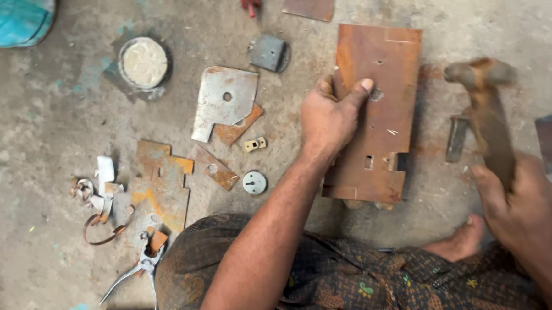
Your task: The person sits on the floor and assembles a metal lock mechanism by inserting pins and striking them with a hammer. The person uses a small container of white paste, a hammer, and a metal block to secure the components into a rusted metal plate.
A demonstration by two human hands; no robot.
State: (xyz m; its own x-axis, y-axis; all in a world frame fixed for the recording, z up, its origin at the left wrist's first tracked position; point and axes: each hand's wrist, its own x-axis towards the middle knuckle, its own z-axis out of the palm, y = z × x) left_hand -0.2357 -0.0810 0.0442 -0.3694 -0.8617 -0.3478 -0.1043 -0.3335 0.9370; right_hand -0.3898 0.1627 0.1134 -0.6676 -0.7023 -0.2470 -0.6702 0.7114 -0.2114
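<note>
The left hand (329, 117) is lying palm-down on the rusty rectangular steel plate (374, 113), fingers spread narrowly over its left edge and the thumb stretching toward a small punched mark near the plate's middle; it is pinning the plate flat to the concrete floor (57, 131) rather than gripping it. The forearm is running down from the plate toward the person's patterned dark cloth (370, 286), wrist nearly straight.

The right hand (528, 209) is closing firmly around the handle of a rust-brown hammer (489, 116), whose head is hanging raised and blurred to the right of the plate, above a short dark metal bar (457, 138) lying just beside the plate's right edge. A bare foot (463, 241) is showing below the plate's lower right corner.

The step in hand appears to be striking or marking the plate while it is being steadied. A well-aimed blow would seem to call for the left thumb keeping apart from the struck spot and the plate lying flat.

Left of the plate, a grey notched sheet-metal piece with a round hole (225, 99) is resting on orange offcuts; farther left, a round white-filled tin lid (144, 63). Below these, well left of the plate, steel pliers (134, 273) are lying near a rusty cut-out sheet (161, 183).
</note>
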